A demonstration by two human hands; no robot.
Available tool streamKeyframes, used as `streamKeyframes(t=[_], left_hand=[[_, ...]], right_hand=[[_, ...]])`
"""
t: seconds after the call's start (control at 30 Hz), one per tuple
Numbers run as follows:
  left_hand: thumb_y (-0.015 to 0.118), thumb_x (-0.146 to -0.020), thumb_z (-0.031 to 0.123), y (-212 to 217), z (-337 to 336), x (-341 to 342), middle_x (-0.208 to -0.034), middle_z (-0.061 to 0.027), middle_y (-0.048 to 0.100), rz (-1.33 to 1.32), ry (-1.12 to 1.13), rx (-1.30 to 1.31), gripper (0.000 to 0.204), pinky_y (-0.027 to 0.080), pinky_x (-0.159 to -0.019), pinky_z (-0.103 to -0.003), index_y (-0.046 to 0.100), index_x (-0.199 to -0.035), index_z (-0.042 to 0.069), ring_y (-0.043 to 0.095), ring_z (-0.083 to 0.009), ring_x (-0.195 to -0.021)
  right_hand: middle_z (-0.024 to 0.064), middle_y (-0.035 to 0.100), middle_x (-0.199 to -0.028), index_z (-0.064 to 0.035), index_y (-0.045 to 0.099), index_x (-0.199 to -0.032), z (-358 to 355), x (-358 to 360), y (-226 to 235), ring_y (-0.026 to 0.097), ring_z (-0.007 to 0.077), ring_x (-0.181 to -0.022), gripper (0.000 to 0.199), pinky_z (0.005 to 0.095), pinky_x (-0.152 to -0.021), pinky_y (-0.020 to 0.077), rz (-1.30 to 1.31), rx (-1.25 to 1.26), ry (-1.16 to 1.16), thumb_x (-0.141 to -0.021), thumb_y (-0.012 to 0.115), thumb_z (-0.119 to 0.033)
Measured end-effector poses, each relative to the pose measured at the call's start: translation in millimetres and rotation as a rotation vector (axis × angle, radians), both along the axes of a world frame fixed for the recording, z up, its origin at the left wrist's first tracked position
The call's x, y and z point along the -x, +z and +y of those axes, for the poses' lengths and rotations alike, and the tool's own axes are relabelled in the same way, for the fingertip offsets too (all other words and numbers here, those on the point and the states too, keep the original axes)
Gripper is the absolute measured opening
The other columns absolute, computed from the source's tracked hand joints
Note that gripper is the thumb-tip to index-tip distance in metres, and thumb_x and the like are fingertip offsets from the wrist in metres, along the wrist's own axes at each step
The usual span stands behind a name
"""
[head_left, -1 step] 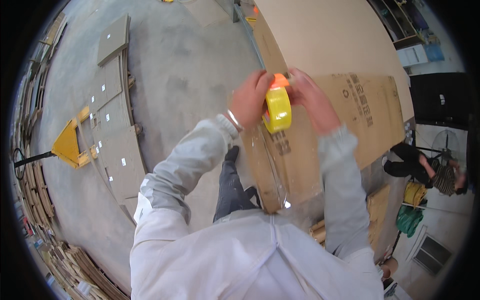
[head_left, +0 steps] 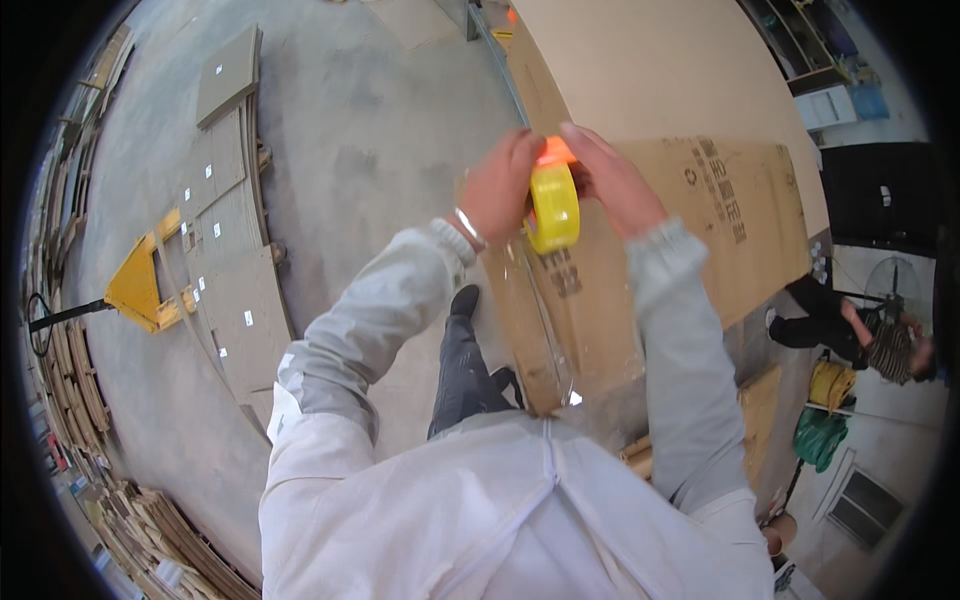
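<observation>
A yellow tape roll (head_left: 556, 205) with an orange dispenser head (head_left: 556, 151) is held up between my hands. My left hand (head_left: 497, 185) is closed on its left side. My right hand (head_left: 617, 185) curls round from the right, its fingertips at the orange head; part of its grip is hidden behind the roll. Beneath the hands lies a large brown cardboard box (head_left: 670, 230) with dark printing. A strip of clear tape (head_left: 548, 325), wrinkled and shiny, runs along its left edge toward me.
A large flat cardboard sheet (head_left: 660, 70) lies beyond the box. On the floor to the left are stacked flat cardboard pieces (head_left: 225, 220) and a yellow pallet jack (head_left: 135, 285). Toward the right sits a person (head_left: 870, 335) near a fan (head_left: 893, 278).
Both hands and the tape dispenser have shifted slightly up in the view. My right fingertips have come closer to the orange head. The box stays in place.
</observation>
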State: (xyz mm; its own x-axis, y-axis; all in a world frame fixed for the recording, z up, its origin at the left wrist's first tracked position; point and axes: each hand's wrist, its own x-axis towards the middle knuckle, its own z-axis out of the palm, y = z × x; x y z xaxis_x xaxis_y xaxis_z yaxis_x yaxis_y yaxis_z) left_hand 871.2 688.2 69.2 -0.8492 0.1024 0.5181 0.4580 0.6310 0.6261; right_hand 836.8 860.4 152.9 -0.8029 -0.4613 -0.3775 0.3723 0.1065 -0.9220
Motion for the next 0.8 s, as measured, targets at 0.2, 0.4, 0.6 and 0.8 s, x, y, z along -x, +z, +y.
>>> streamKeyframes(t=[0.2, 0.4, 0.6, 0.8], left_hand=[[0.071, -0.081, 0.005, 1.3, -9.7, -12.8, -0.133, -0.0228, 0.052, -0.173, -0.195, -0.053, 0.064, 0.048, -0.099, -0.042, 0.038, -0.135, 0.004, 0.056, -0.0377, -0.122], [0.051, -0.096, 0.009, -13.6, -36.1, -19.6, -0.147, -0.0170, 0.049, -0.401, -0.230, -0.418, 0.051, 0.035, -0.114, -0.044, 0.039, -0.146, 0.006, 0.046, -0.0346, -0.137], [0.033, -0.104, 0.049, -77.5, 27.2, -48.5, -0.164, -0.0060, 0.026, -0.288, 0.064, 0.653, 0.062, 0.008, -0.124, -0.052, 0.035, -0.155, 0.016, 0.016, -0.0292, -0.154], [0.033, -0.103, 0.048, -71.8, 33.2, -48.5, -0.166, -0.0066, 0.022, -0.325, 0.115, 0.667, 0.063, 0.006, -0.124, -0.052, 0.030, -0.157, 0.017, 0.014, -0.0285, -0.154]], right_hand=[[0.0065, 0.062, -0.103, -0.0046, 0.056, -0.118, -28.2, -7.3, -29.1, 0.062, 0.0172, -0.087, 0.036, 0.0333, -0.074, 0.0528, -0.158, 0.127, -0.094, -0.099, 0.056, -0.035], [0.0144, 0.063, -0.122, -0.0015, 0.056, -0.130, 8.1, -65.2, -45.1, 0.062, 0.0264, -0.110, 0.043, 0.0352, -0.094, 0.0503, 0.069, -0.084, -0.151, -0.093, 0.058, -0.023], [0.0151, 0.055, -0.144, 0.0018, 0.052, -0.140, 149.2, -295.8, -46.2, 0.049, 0.0230, -0.135, 0.051, 0.0333, -0.113, 0.0362, 0.268, -0.184, -0.228, -0.092, 0.058, -0.014], [0.0111, 0.057, -0.137, 0.0002, 0.050, -0.143, 210.8, -446.1, -39.9, 0.055, 0.0187, -0.123, 0.054, 0.0326, -0.107, 0.0419, 0.101, -0.166, -0.349, -0.089, 0.052, -0.004]])
